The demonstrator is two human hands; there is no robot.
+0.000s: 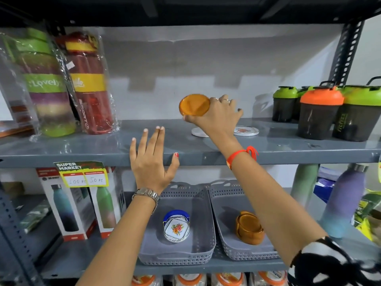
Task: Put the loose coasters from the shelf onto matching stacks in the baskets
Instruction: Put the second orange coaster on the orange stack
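My right hand (pixel 218 114) holds an orange round coaster (pixel 193 105) tilted up above the grey upper shelf (pixel 82 149). Two white coasters lie on that shelf: one (pixel 199 133) partly hidden under my wrist, another with an orange flower print (pixel 246 130) to its right. My left hand (pixel 151 159) hovers open at the shelf's front edge, fingers spread, holding nothing. On the shelf below, the left grey basket (pixel 198 252) holds a stack of white floral coasters (pixel 176 229) in a blue holder. The right grey basket (pixel 226 240) holds an orange coaster stack (pixel 249 228).
Wrapped tall bottles (pixel 86 85) stand at the upper shelf's left. Shaker cups with green and orange lids (pixel 319 112) crowd its right end. Boxed bottles (pixel 68 205) sit left of the baskets, loose bottles (pixel 342 201) to their right. A yellow price tag (pixel 82 174) hangs on the shelf edge.
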